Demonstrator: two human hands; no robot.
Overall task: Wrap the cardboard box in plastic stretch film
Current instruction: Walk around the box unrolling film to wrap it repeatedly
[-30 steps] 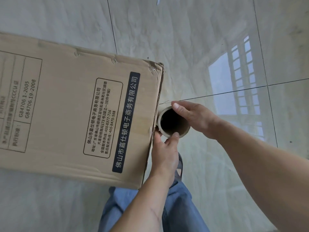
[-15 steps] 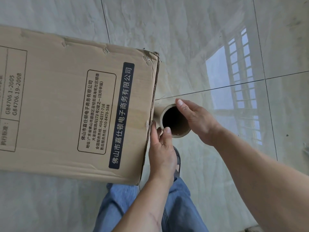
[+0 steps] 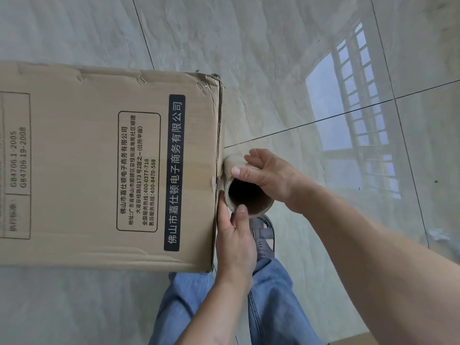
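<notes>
both hands grip one brown cardboard tube core of a stretch film roll (image 3: 249,195), seen end-on with its dark hollow facing the camera. the left hand (image 3: 235,241) reaches up from 6 o'clock, forearm rising from the lower edge; its fingers are curled round the near rim of the tube, thumb tip on the rim at 6 o'clock, knuckles against the box edge. the right hand (image 3: 270,174) comes in from 4 o'clock on a long bare forearm; its fingers wrap over the tube's far side, thumb pressed on the rim at 12 o'clock. film on the roll cannot be made out.

the large tan corrugated cardboard box (image 3: 107,165) fills the 9 o'clock side of the view, its right edge touching the tube. its face bears a black strip reading 佛山市嘉仕顿电子商务有限公司, a framed address panel with 400-0377-716 and 400-8470-588, and at far left gb4706.1-2005 and gb4706.19-2008.

below the hands are blue denim trouser legs (image 3: 270,302) and a grey perforated sandal (image 3: 263,232), on a glossy pale marble-tiled floor (image 3: 273,58).
</notes>
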